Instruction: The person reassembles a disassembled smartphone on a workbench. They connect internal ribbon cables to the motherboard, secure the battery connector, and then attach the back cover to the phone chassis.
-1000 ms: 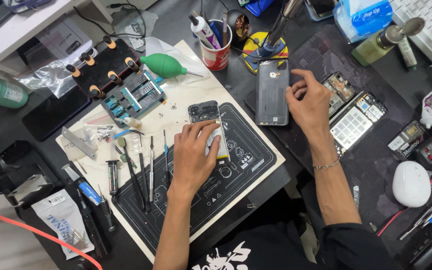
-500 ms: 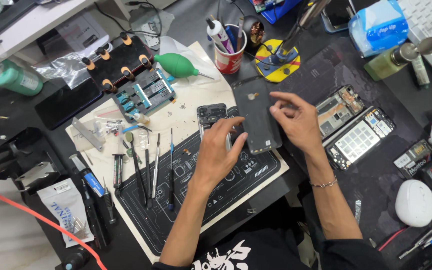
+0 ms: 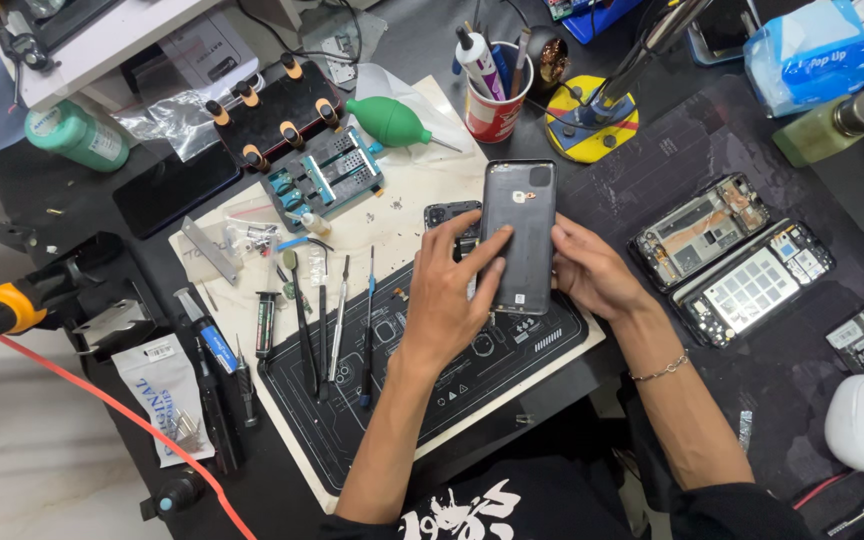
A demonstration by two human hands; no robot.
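Dark workbench [image 3: 722,400] on pale marble floor [image 3: 42,450] (evenly lit)

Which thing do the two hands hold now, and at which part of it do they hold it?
Both hold the dark phone back cover: the left hand at its lower left edge, the right hand at its lower right edge.

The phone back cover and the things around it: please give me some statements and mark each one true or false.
1. Both hands hold the dark phone back cover. True.
2. The left hand grips a screwdriver. False: its fingers rest on the cover.
3. A green air blower lies beyond the work mat. True.
4. The red cup is empty. False: it holds pens and tools.
5. Two opened phones lie beside the right hand. True.
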